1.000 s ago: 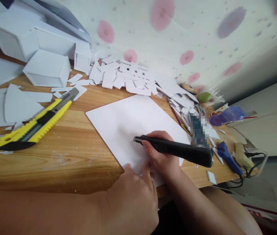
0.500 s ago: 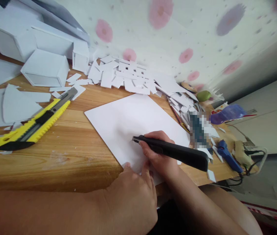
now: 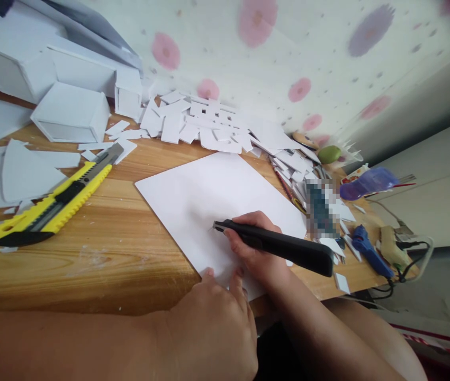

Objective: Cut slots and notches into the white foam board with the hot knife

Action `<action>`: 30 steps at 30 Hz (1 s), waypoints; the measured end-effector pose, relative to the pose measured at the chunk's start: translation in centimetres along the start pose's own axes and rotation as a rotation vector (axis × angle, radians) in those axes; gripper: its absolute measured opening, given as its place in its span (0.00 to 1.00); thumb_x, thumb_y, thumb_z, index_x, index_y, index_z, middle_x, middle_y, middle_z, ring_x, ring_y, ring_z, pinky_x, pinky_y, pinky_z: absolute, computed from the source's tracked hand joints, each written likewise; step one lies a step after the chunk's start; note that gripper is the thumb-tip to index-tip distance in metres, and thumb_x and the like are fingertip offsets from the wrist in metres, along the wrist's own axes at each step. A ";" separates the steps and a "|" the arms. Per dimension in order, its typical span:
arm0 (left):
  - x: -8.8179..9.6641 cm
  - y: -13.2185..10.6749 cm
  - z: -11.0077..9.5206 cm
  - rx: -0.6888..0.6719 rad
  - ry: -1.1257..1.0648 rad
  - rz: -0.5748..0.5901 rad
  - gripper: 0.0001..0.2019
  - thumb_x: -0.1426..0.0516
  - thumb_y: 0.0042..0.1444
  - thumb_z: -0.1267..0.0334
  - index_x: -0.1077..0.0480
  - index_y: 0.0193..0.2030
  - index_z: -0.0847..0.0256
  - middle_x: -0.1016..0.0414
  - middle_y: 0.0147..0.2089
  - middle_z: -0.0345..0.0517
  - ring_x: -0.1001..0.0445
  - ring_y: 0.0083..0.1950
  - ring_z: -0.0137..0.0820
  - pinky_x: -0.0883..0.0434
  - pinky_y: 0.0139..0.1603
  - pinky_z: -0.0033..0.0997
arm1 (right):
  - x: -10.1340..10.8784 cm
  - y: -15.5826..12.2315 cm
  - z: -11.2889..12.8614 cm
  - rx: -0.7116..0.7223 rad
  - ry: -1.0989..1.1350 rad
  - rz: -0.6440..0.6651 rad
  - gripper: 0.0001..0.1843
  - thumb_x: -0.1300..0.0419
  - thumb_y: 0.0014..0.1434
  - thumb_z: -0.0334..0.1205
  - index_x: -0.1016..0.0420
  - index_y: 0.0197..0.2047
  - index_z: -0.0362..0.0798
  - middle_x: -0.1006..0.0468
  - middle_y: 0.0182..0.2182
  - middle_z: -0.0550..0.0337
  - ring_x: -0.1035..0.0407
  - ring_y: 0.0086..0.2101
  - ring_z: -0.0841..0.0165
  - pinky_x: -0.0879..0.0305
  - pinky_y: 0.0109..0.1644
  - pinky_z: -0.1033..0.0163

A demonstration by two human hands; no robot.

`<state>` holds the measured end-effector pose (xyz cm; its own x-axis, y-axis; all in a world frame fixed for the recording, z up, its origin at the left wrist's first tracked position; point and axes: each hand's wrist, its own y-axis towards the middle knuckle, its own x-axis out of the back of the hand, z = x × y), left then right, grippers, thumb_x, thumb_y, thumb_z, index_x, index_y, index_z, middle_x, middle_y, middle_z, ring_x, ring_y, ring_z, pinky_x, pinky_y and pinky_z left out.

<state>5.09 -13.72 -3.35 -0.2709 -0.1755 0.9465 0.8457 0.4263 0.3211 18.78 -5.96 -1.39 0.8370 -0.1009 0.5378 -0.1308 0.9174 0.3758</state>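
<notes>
A white board lies at an angle on the wooden table in front of me. My right hand is closed around a black-handled craft knife, its thin tip at the board's surface and the handle slanting back to the right. A faint shadow falls beside the tip. At the board's near edge, my left hand presses down with thumb and forefinger apart; its other fingers are partly hidden. Away to the left lies a yellow utility knife with its blade out.
White box-shaped pieces stand at the back left. A pile of white offcuts runs along the flowered wall. On the right are a blue glue gun, a purple object, cables and a blurred-out patch. The table ends close to my body.
The whole view has shifted slightly. The craft knife's tip sits a touch farther left and lower on the board. My left hand stays pressed at the near edge.
</notes>
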 end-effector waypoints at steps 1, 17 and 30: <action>0.0 -0.1 0.0 -0.003 -0.001 -0.004 0.18 0.40 0.57 0.60 0.19 0.51 0.68 0.20 0.46 0.80 0.18 0.33 0.58 0.23 0.32 0.64 | 0.0 -0.1 -0.1 -0.006 0.009 0.002 0.06 0.31 0.54 0.39 0.23 0.35 0.52 0.18 0.26 0.64 0.24 0.24 0.70 0.27 0.28 0.68; -1.3 -0.2 -0.9 0.056 0.024 -0.073 0.18 0.37 0.54 0.59 0.18 0.47 0.68 0.22 0.50 0.81 0.18 0.40 0.65 0.26 0.35 0.68 | -0.2 -0.2 -0.7 -0.065 0.189 -0.106 0.08 0.30 0.53 0.37 0.23 0.36 0.53 0.19 0.27 0.66 0.26 0.26 0.71 0.27 0.31 0.67; 0.3 0.4 0.1 -0.003 0.011 -0.049 0.18 0.35 0.53 0.57 0.17 0.47 0.66 0.22 0.47 0.81 0.17 0.33 0.60 0.22 0.30 0.65 | 0.0 -0.2 -0.2 -0.022 -0.001 -0.010 0.07 0.32 0.55 0.41 0.23 0.37 0.52 0.17 0.28 0.64 0.24 0.25 0.69 0.26 0.29 0.66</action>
<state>5.31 -13.55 -2.92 -0.3070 -0.2064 0.9291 0.8328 0.4143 0.3672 18.94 -6.03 -1.65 0.8378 -0.1105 0.5347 -0.1107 0.9246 0.3646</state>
